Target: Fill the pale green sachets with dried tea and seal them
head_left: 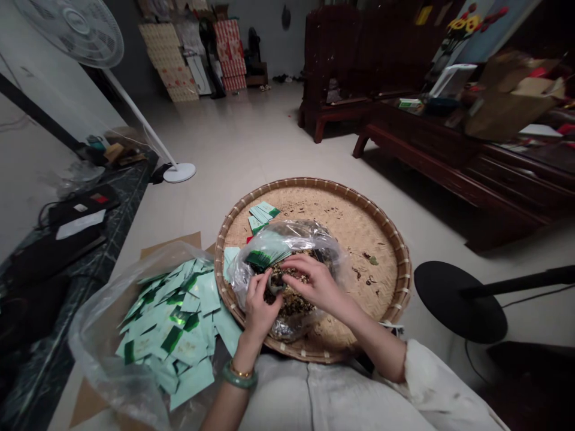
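Note:
A wide round woven bamboo tray [359,206] lies on the floor in front of me, scattered with dark leaf bits. On it sits a clear plastic bag [287,239] holding a heap of dried, tea-like leaves [287,296]. Both hands reach into the bag's mouth. My left hand [260,302] curls around what looks like a pale sachet, partly hidden by the fingers. My right hand [312,281] bunches its fingertips over the leaves. A stack of dark green sachets [265,258] rests inside the bag, and a small pile of sachets [263,216] lies on the tray.
To the left, a plastic bag [171,329] overflows with pale green sachets on cardboard. Beyond it runs a dark marble ledge [67,263]. A white fan's round base [179,172] stands behind, a black round stand base [458,302] at right, and dark wooden furniture [449,143] beyond.

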Demonstrator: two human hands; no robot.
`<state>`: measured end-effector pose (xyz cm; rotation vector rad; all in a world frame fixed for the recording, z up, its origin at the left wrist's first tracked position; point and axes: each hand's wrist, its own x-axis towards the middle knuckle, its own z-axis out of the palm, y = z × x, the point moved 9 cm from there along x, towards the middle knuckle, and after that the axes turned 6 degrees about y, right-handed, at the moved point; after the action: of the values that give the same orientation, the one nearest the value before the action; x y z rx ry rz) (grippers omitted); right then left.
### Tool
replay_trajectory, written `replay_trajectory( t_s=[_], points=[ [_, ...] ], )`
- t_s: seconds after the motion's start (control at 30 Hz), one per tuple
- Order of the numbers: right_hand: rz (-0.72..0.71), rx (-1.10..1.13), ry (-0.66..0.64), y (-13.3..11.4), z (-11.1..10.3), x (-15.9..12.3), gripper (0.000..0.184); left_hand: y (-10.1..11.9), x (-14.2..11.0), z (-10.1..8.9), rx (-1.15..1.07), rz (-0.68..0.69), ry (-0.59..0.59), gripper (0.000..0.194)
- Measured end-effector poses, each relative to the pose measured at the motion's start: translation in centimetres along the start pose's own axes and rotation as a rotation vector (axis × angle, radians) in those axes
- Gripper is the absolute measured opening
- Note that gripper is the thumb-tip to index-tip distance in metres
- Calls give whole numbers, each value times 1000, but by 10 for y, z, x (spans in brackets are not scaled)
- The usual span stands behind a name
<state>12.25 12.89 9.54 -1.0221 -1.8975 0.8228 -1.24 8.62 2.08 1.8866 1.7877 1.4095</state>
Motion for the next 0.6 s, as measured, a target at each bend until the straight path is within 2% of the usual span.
replay_trajectory(
  t_s=[0.07,0.13,0.27,0.37,0.47,0.53,0.6],
  points=[
    [-80,-131,-94,1,12,-7,26,3,-1,1,-12,5,3,55],
    [-112,-230,-166,6,22,-13,19,6,-2,3,-29,-6,-3,54],
    [-124,-161,-200,10,25,-15,13,1,1,5,-143,-99,-92,59],
    [-100,-28,-208,9,14,-13,12,-18,-1,12,-315,-317,-247,62],
    [12,24,-162,20,0,-10,12,-34,-11,26,-542,-600,-385,55],
    [74,23,-158,29,-2,-10,11,-37,-15,32,-673,-723,-392,51],
    [102,5,-196,36,1,-12,12,-35,-18,36,-746,-785,-360,49]
  ],
)
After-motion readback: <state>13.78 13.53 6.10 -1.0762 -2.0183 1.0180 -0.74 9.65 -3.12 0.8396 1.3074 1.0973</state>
